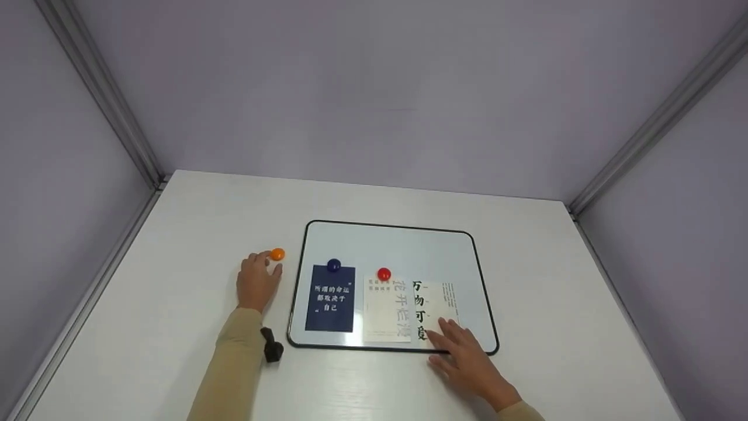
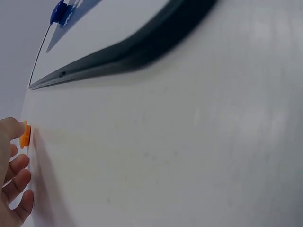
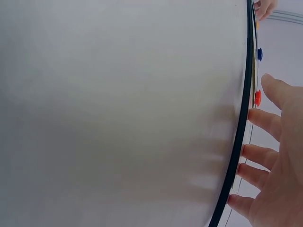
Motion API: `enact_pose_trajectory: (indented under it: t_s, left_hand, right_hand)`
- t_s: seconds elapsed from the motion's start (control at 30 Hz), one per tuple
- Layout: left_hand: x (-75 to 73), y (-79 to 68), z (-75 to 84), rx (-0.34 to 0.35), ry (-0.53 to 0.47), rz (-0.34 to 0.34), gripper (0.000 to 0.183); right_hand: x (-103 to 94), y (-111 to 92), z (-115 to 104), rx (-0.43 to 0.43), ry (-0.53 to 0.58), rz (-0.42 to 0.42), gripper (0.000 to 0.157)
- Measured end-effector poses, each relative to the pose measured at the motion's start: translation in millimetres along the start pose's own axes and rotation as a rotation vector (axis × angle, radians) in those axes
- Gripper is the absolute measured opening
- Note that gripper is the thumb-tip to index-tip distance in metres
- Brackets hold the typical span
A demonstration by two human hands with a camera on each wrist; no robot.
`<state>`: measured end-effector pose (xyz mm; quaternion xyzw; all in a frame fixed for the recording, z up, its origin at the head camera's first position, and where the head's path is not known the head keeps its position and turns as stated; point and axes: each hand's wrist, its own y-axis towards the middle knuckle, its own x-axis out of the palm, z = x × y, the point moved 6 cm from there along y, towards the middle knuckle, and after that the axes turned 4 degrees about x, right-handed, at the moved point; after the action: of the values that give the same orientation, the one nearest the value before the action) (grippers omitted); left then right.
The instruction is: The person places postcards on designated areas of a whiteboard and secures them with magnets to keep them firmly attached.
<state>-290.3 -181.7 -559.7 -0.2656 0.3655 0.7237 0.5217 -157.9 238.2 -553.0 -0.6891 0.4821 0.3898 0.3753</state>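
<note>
My left hand (image 1: 258,282) is at an orange round magnet (image 1: 277,254) on the table, left of the whiteboard; a fingertip is right at its edge, the thumb apart below. In the left wrist view the orange magnet (image 2: 25,135) shows beside a fingertip, other fingers bent. My right hand (image 1: 467,361) lies with spread fingers over the whiteboard's (image 1: 397,242) lower right edge, fingertips on a white card with black characters (image 1: 435,304). Left of it is a pale card (image 1: 383,316) under a red magnet (image 1: 384,274), then a dark blue card (image 1: 330,318) under a blue magnet (image 1: 333,265).
A small black object (image 1: 273,349) stands on the white table (image 1: 228,204) beside the left forearm, near the board's lower left corner. Pale walls (image 1: 374,117) with grey metal corner posts enclose the table at the back and both sides.
</note>
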Motion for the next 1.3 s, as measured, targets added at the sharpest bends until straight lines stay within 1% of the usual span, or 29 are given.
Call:
enact_pose_trajectory:
  t_s: [0.13, 0.37, 0.57, 0.77, 0.87, 1.0, 1.13, 1.3]
  left_hand:
    - [2.2, 0.6, -2.3, -0.042, 0.009, -0.024, 0.039]
    - [2.6, 7.1, -1.0, -0.052, 0.035, -0.057, 0.043]
    - [3.5, 9.1, -2.2, -0.077, 0.035, -0.054, 0.043]
    - [5.2, 9.4, -2.2, -0.130, 0.012, -0.058, 0.046]
    - [5.5, 9.4, -1.1, -0.154, 0.007, -0.061, 0.046]
    - [4.6, 8.6, 0.3, -0.174, 0.021, -0.047, 0.044]
    - [5.2, 8.0, 1.1, -0.177, 0.038, -0.046, 0.042]
    - [7.6, 9.5, 2.9, -0.160, 0.052, -0.049, 0.039]
  right_hand:
    - [1.4, -0.3, 0.1, -0.002, -0.001, -0.003, 0.053]
    - [1.0, -0.2, 0.1, -0.016, 0.010, 0.015, 0.053]
    - [2.3, -1.1, 1.9, -0.010, 0.007, 0.018, 0.053]
    - [2.6, -0.2, 1.9, -0.001, 0.015, 0.014, 0.053]
    - [2.5, -0.1, 1.1, -0.007, 0.012, 0.015, 0.052]
    - [1.4, 0.3, -1.8, -0.031, 0.006, 0.034, 0.052]
    - [0.6, 0.0, -3.4, -0.041, 0.009, 0.049, 0.051]
    - [0.8, -1.2, -1.4, -0.036, 0.001, 0.056, 0.052]
